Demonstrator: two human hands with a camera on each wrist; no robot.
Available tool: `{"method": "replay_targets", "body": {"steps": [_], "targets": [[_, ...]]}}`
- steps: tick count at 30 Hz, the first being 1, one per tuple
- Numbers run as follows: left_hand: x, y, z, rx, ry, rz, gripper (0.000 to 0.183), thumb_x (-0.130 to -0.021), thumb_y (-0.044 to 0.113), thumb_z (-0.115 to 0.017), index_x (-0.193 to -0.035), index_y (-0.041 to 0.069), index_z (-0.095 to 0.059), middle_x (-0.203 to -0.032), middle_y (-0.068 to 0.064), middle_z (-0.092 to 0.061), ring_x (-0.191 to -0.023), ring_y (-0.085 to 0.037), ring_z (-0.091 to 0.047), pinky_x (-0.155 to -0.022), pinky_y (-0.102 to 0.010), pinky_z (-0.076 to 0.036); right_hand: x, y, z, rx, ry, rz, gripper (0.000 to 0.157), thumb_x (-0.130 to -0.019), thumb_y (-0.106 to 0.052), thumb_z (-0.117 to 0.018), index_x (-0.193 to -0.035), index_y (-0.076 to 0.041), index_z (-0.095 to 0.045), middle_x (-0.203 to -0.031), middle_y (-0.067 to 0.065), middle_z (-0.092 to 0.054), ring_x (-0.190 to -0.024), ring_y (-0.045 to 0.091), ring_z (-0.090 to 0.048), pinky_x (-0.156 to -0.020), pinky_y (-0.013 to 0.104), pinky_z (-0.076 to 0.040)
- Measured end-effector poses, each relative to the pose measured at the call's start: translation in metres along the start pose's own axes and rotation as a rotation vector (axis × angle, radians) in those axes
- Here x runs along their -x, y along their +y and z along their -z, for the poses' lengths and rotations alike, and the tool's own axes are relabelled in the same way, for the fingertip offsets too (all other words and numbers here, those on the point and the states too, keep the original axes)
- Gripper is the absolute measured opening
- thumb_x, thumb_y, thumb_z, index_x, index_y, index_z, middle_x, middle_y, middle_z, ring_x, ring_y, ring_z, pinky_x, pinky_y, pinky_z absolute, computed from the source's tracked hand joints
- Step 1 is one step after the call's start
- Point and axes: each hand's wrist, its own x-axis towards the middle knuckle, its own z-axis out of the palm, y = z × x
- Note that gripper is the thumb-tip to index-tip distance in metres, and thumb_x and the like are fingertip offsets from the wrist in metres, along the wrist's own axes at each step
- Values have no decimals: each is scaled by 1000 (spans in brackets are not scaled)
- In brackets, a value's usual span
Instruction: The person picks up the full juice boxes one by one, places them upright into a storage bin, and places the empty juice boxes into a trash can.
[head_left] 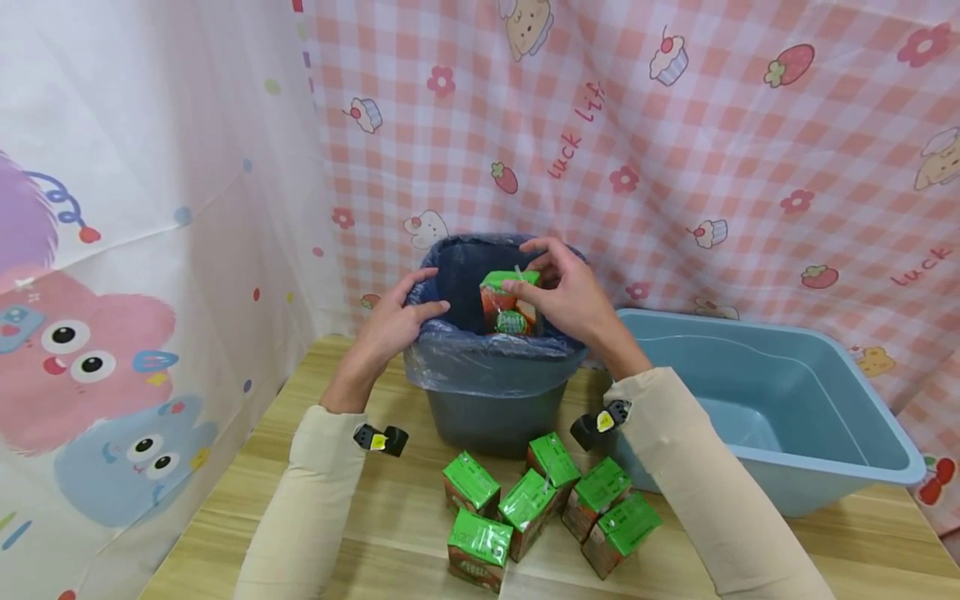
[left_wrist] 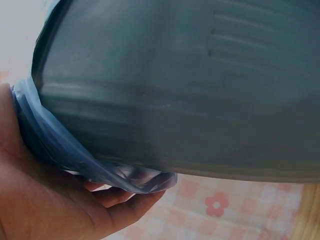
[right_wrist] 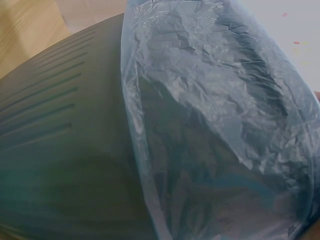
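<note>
A grey trash bin (head_left: 495, 417) stands on the table, lined with a translucent blue bag (head_left: 480, 371) folded over its rim. My left hand (head_left: 397, 321) holds the rim at its left side; the left wrist view shows fingers of that hand (left_wrist: 65, 200) along the outside of the liner. Over the bin's mouth, my right hand (head_left: 566, 292) grips a red and green juice box (head_left: 510, 304) with a short straw on top, thumb on the near side. In the right wrist view the bin wall (right_wrist: 65, 150) and liner (right_wrist: 215, 125) fill most of the picture.
Several more juice boxes (head_left: 528, 500) with green tops stand in a group in front of the bin on the wooden table (head_left: 397, 517). A large light-blue plastic tub (head_left: 750, 425) stands to the right, beside the right forearm. Patterned curtains (head_left: 480, 125) hang behind.
</note>
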Motion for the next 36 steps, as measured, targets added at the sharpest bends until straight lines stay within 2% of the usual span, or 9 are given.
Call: {"method": "replay_targets", "body": {"steps": [11,18,26,33,36], "targets": [[-3,6,3,-9,-16,3,58,-98,39,-58,-151,25,-40,-163,-6,-25,-147,-30,-26,-118,-57,-20,0,-1,1,-31,26,10,49,-90,-37,-73,-130,-15,-55,-105,7,-61,-89,21,-60,-78,38,-50],[-5,9,6,51,-18,36,53,-101,45,-50,-147,20,-47,-160,-5,-31,-144,-27,-31,-118,-52,-22,1,0,1,-10,17,-8,46,-91,-39,-71,-129,-17,-56,-106,5,-61,-91,20,-59,-79,38,-49],[-1,12,7,37,7,52,56,-99,56,-48,-142,20,-51,-156,-6,-36,-141,-28,-35,-116,-52,-25,2,-2,0,0,3,-15,40,-92,-40,-70,-124,-16,-60,-108,5,-63,-93,20,-59,-80,39,-51],[-1,10,10,40,37,32,55,-98,54,-50,-140,19,-52,-153,-6,-40,-138,-28,-38,-115,-51,-28,1,-1,0,4,12,1,36,-93,-38,-69,-119,-14,-62,-106,7,-65,-92,21,-60,-80,38,-50],[0,10,12,47,68,44,55,-97,55,-52,-139,18,-53,-151,-6,-42,-136,-27,-39,-114,-51,-29,1,0,1,0,19,12,34,-94,-38,-68,-117,-13,-64,-105,7,-66,-91,21,-60,-79,37,-50]]}}
